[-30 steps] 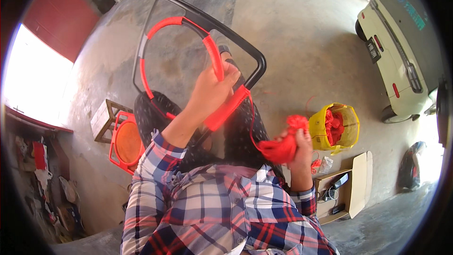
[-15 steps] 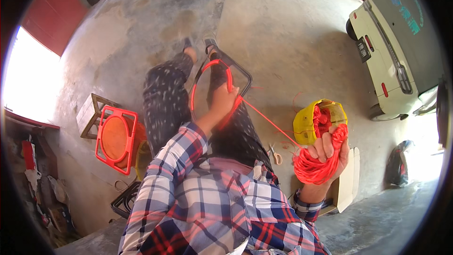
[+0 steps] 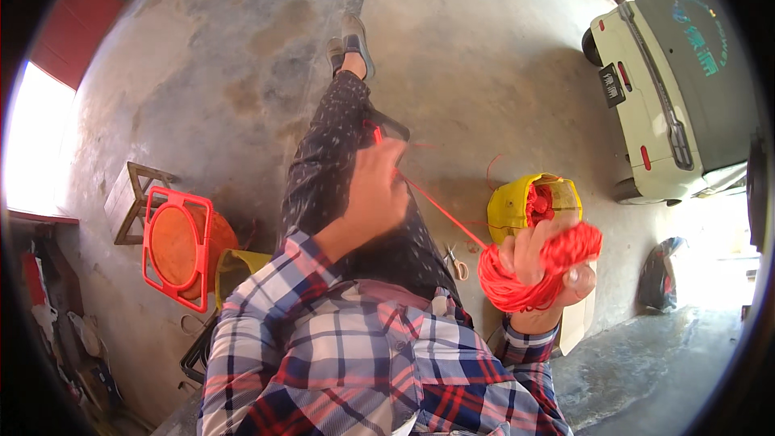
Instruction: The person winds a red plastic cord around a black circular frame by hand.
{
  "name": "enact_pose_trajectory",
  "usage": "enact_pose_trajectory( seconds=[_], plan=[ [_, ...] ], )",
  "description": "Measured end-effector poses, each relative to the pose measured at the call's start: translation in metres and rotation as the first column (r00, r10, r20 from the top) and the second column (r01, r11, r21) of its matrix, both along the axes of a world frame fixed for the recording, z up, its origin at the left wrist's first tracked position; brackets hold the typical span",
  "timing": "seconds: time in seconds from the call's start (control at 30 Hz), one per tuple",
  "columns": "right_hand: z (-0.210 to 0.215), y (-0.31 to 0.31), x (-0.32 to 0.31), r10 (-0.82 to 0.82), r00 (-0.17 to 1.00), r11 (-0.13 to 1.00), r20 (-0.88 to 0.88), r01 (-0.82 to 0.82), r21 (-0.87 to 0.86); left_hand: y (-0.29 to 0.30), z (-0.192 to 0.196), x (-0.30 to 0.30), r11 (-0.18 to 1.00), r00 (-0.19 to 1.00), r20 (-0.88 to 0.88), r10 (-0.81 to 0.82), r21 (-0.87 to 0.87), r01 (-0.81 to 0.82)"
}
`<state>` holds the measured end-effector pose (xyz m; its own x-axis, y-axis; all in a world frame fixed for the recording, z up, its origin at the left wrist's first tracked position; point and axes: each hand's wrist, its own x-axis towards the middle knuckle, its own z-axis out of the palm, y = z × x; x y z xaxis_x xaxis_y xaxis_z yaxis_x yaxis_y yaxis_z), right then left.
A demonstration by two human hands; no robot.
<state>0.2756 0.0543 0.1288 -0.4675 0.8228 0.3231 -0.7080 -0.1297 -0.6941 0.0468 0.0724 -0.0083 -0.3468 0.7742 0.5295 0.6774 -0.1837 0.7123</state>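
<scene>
Red cord bundle (image 3: 539,268) gripped in right hand (image 3: 542,265), taut strand (image 3: 442,211) pinched by left hand (image 3: 376,191), yellow bucket (image 3: 510,208) just beside, bare concrete floor (image 3: 484,56) left open ahead.

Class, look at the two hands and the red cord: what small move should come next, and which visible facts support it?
Probably the right hand should ease out a little more cord. It grips a bundle of red cord, and one strand runs taut from it to the left hand, which is raised over the lap. With the strand that tight, the left hand seems to have little slack.
</scene>
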Motion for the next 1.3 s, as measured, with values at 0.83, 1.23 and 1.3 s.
enact_pose_trajectory(
  seconds=[0.83, 1.23, 1.3],
  plan=[
    [-0.143, 0.063, -0.109, -0.629, 0.405, 0.756, 0.664, 0.121, 0.643, 0.02, 0.005, -0.031, 0.92, 0.764, 0.645, 0.015, -0.308, 0.242],
    [-0.107, 0.048, -0.031, -0.062, 0.998, 0.958, -0.029, 0.051, -0.281, 0.029, 0.001, -0.04, 0.727, 0.261, 0.944, 0.201, -0.323, 0.606],
    [-0.108, 0.031, -0.014, -0.004, 0.998, 0.948, -0.062, -0.017, -0.319, 0.031, -0.008, -0.043, 0.702, 0.297, 0.933, 0.205, -0.351, 0.62]
  ],
)
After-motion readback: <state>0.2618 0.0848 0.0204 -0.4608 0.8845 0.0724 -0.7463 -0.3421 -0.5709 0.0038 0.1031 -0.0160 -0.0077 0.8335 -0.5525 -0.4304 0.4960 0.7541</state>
